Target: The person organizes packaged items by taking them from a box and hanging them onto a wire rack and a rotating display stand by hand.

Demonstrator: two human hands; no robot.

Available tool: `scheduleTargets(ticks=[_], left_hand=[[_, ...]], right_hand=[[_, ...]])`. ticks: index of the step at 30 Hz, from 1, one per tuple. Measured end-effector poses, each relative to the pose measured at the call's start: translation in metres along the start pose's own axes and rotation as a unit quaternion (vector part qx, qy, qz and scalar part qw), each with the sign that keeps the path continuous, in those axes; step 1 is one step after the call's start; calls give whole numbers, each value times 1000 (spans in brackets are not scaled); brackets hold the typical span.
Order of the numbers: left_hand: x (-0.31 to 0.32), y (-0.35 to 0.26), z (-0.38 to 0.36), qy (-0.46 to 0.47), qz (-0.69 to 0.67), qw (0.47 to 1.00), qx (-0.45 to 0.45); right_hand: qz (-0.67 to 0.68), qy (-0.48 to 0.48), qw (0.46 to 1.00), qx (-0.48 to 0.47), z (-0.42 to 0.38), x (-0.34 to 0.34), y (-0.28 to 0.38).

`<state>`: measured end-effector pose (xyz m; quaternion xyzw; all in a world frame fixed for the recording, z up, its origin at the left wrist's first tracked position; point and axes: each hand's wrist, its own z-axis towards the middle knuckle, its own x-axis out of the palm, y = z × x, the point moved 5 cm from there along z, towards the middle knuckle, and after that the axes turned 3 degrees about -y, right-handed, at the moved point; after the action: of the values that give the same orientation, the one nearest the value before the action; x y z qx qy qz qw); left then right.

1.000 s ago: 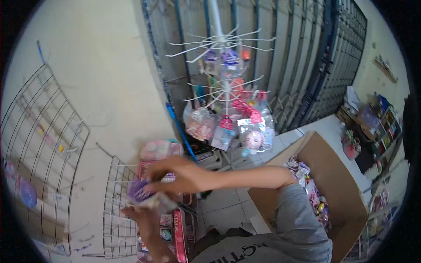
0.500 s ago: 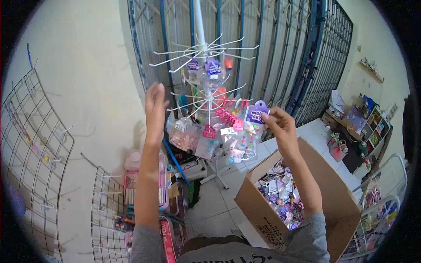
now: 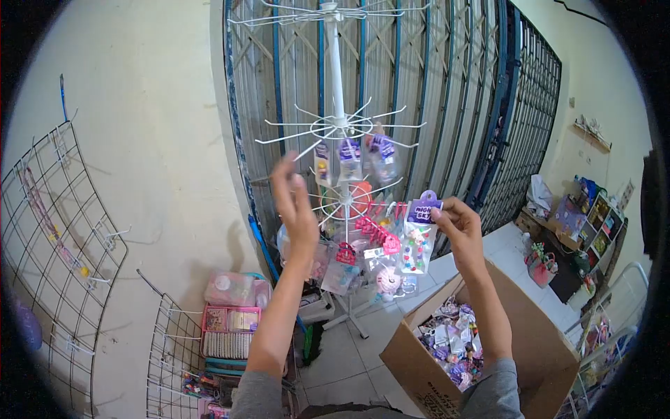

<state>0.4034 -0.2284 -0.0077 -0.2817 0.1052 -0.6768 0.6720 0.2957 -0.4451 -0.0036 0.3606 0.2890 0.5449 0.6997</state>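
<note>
Purple-carded packet (image 3: 419,237) pinched in our right hand (image 3: 460,234), level with the white rack (image 3: 342,129); our left hand (image 3: 296,209), fingers open, nears a peg. Hanging step: next, hole meets hook.

Head view faces forward, close on display rack (image 3: 342,174).

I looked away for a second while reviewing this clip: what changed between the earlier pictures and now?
A second ago both hands worked low by the floor grid. The right hand has since risen, pinching a purple-topped packet beside the spinner rack. The left hand rose too, fingers open, near a rack hook. The view tilted upward. The cardboard box of packets and the hanging stock stayed put.
</note>
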Motion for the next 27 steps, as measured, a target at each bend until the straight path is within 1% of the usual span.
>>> scheduleTargets(ticks=[1,2,4,5,6,8,9,10,12,14,17,19,20,22,23,24,26,27], left_hand=[[-14,-2,7,-80,83,992,54],[-19,2,14,-81,84,992,53],[-32,12,32,-126,123,983,47],[-37,28,41,-124,101,987,25],[-40,36,47,-123,103,987,21],[-42,55,58,-105,136,985,-34],[-43,61,63,-101,175,979,-36],[-45,67,64,-103,175,978,-37],[-33,79,63,-21,21,991,-129],[-23,78,55,-2,-59,990,-129],[-10,66,42,21,-89,989,-116],[4,49,34,75,-97,988,-95],[6,50,32,80,-99,987,-98],[17,53,28,130,-108,980,-107],[23,51,29,114,-104,986,-69],[27,51,28,120,-108,984,-69],[40,51,25,179,-185,959,-121],[44,44,24,173,-185,959,-127]], right_hand=[[-13,-2,1000,-10,7,-1,-6],[-13,0,1000,-8,12,0,-9],[0,-13,1000,9,22,2,-14],[33,-27,999,6,25,7,-14],[32,-27,999,11,26,11,-17],[40,-10,999,3,30,19,-20],[51,4,999,9,31,25,-22],[50,7,999,10,33,28,-25],[22,41,998,31,34,34,-35],[12,41,999,30,37,44,-37],[8,62,998,15,43,64,-39],[13,66,998,16,51,75,-46],[19,72,997,13,54,80,-47],[-2,70,998,9,62,87,-43],[-23,74,997,1,66,90,-41],[-25,67,997,0,71,90,-42],[-14,86,996,-8,79,93,-50],[-16,75,997,-12,80,93,-52]])
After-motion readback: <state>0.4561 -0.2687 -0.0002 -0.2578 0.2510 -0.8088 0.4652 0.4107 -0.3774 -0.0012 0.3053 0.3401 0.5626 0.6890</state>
